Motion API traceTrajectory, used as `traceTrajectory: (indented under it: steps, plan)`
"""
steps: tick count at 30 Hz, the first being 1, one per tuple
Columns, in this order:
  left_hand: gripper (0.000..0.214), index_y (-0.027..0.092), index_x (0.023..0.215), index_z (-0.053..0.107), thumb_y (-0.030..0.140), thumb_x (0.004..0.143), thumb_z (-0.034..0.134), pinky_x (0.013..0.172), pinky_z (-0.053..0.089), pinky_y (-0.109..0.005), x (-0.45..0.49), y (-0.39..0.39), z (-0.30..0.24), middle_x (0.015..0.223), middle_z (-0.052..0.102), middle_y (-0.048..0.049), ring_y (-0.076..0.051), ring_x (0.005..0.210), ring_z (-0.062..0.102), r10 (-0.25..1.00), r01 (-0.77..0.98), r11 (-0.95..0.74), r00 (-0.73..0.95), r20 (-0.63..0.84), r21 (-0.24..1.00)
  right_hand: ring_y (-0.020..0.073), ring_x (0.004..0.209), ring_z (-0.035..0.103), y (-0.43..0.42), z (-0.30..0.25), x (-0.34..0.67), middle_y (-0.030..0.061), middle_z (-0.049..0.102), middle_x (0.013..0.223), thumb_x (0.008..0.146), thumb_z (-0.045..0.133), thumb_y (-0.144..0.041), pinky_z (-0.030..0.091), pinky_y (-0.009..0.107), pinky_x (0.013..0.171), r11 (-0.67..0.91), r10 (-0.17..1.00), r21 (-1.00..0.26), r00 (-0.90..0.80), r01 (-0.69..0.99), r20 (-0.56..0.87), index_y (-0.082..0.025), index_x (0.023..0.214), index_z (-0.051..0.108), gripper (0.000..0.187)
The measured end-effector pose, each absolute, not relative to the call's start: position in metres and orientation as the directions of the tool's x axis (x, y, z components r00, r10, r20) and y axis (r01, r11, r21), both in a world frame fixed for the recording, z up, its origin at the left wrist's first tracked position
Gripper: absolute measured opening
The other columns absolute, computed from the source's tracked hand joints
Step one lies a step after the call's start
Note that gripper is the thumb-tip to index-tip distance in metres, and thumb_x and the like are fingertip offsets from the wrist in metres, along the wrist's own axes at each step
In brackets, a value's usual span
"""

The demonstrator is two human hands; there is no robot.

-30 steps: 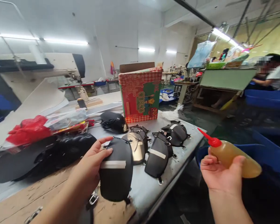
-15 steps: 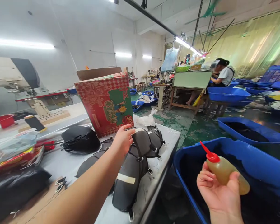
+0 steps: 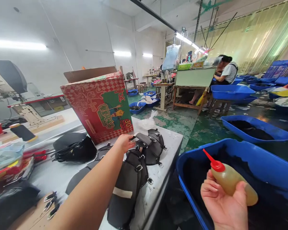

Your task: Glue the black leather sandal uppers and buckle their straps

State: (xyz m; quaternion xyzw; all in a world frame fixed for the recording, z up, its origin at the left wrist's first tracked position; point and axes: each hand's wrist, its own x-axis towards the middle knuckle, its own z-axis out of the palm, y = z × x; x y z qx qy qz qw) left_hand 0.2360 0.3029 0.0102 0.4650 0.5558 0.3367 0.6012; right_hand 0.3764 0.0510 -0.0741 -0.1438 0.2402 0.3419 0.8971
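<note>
My left hand (image 3: 124, 143) reaches across the table and pinches the edge of a black leather piece (image 3: 151, 144) at the far end of a row of overlapping black pieces with buckles. A nearer black piece (image 3: 124, 195) with a white strip lies by my forearm. My right hand (image 3: 222, 201) is held out over the blue tub (image 3: 244, 159) and grips a squeeze bottle (image 3: 232, 181) of amber liquid with a red pointed nozzle.
A red and green patterned cardboard box (image 3: 98, 103) stands on the grey table (image 3: 163, 174) behind the pieces. A black bundle (image 3: 73, 147) and packets lie to the left. Blue tubs crowd the green floor at right. Another person sits at a far bench (image 3: 194, 78).
My left hand left the near black piece and reached forward to the farthest one. My view swung right, bringing the blue tubs into sight. The bottle hand stayed about where it was.
</note>
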Motion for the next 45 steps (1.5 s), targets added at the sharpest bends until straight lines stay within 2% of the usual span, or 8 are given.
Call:
traceTrajectory:
  steps: [4,9,13,19,23,26,33,45]
  plan:
    - [0.029,0.014,0.105,0.055,0.018,0.078,0.062,0.066,0.05,-0.03,0.19,0.277,0.035,0.095,0.061,-0.0064,-0.017,0.077,0.06,0.952,0.192,0.216,0.178,-0.251,0.957,0.0042,0.037,0.041,0.055,-0.077,0.368,0.0047,0.057,0.068,0.086,0.034,-0.057,0.038,0.014,0.03,0.692,0.582,-0.108,0.64,-0.714,-0.502,-0.007,0.101,0.054,0.055]
    - [0.042,0.018,0.09,0.066,0.033,0.053,0.081,0.065,0.048,-0.019,0.077,0.192,0.057,0.09,0.067,-0.005,-0.018,0.083,0.061,0.98,0.259,-0.049,0.197,-0.003,0.965,0.0037,0.041,0.043,0.055,-0.085,0.345,0.0024,0.057,0.07,0.062,0.067,-0.057,0.041,0.013,0.032,0.592,0.685,-0.229,0.632,-0.773,-0.363,-0.01,0.095,0.055,0.059]
    - [0.046,0.018,0.082,0.069,0.042,0.045,0.082,0.056,0.051,-0.02,-0.033,0.103,0.046,0.081,0.068,-0.0077,-0.02,0.071,0.063,0.985,0.411,-0.03,-0.14,0.096,0.911,0.0068,0.042,0.045,0.049,-0.079,0.312,0.0034,0.057,0.066,0.073,0.06,-0.057,0.044,0.015,0.032,0.505,0.772,-0.331,0.589,-0.797,-0.241,-0.013,0.094,0.057,0.049]
    - [0.027,0.016,0.065,0.059,0.024,0.05,0.08,0.036,0.04,-0.014,-0.101,-0.006,-0.008,0.057,0.059,0.0003,-0.01,0.046,0.053,0.743,-0.151,0.234,-0.61,-0.277,0.96,0.0102,0.049,0.048,0.054,-0.06,0.253,0.0027,0.056,0.068,0.09,0.04,-0.046,0.048,0.02,0.038,0.345,0.923,-0.324,0.381,-0.881,-0.053,-0.02,0.096,0.056,0.031]
    - [0.012,0.016,0.075,0.056,0.012,0.07,0.065,0.034,0.037,-0.013,-0.084,-0.035,-0.038,0.066,0.059,0.001,-0.007,0.046,0.053,0.637,-0.47,0.234,-0.587,-0.5,0.851,0.0048,0.044,0.039,0.056,-0.051,0.214,-0.004,0.051,0.068,0.056,0.078,-0.049,0.042,0.015,0.035,0.222,0.962,-0.499,0.272,-0.838,-0.028,-0.019,0.084,0.057,0.046]
    - [0.008,0.016,0.085,0.055,0.013,0.078,0.059,0.032,0.035,-0.011,-0.079,-0.035,-0.045,0.083,0.063,-0.0035,-0.006,0.046,0.054,0.63,-0.513,0.254,-0.556,-0.543,0.82,0.0047,0.044,0.037,0.051,-0.052,0.191,-0.0065,0.048,0.065,0.038,0.086,-0.046,0.039,0.015,0.034,0.152,0.975,-0.521,0.213,-0.84,-0.059,-0.02,0.084,0.057,0.061]
    - [0.012,0.013,0.066,0.051,0.009,0.077,0.056,0.03,0.026,-0.009,-0.096,-0.018,-0.045,0.063,0.062,-0.0025,-0.002,0.034,0.042,0.724,-0.501,0.234,-0.482,-0.494,0.833,0.0057,0.044,0.037,0.035,-0.054,0.164,-0.0057,0.048,0.069,0.045,0.084,-0.045,0.039,0.017,0.034,0.108,0.985,-0.536,0.164,-0.837,-0.057,-0.022,0.09,0.057,0.057]
    - [0.022,0.015,0.096,0.059,0.015,0.075,0.063,0.033,0.038,-0.014,-0.077,-0.046,-0.045,0.107,0.065,-0.0113,-0.007,0.048,0.058,0.724,-0.579,0.373,-0.306,-0.618,0.725,0.0064,0.041,0.035,0.029,-0.049,0.141,-0.0024,0.053,0.071,0.048,0.08,-0.051,0.036,0.02,0.032,0.054,0.981,-0.61,0.155,-0.79,-0.113,-0.02,0.089,0.059,0.056]
